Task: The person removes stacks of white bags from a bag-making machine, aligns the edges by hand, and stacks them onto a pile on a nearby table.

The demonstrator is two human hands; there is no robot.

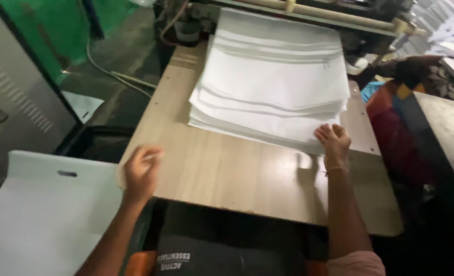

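Nearest the camera, a dark garment (222,250) covers the person's lap below the near edge of the wooden table (237,174). The left hand (141,171) rests at the table's near left corner; it is blurred, the fingers look curled loosely together, and whether they grip anything cannot be told. The right hand (333,141) lies at the near right corner of the stack of white sheets (270,87), fingers bent and pressed close, pinching the edge of the lowest sheets against the table. The stack sits on the far half of the table, its layers slightly fanned, some with grey stripes across them. Left of the table, below its level, lies a white bag with a cut-out handle (48,204). At the far edge runs a machine roller bar (334,15). To the right, a colourful cloth (390,102) lies beside a dark surface (444,128). A grey cabinet (12,102) stands far left.
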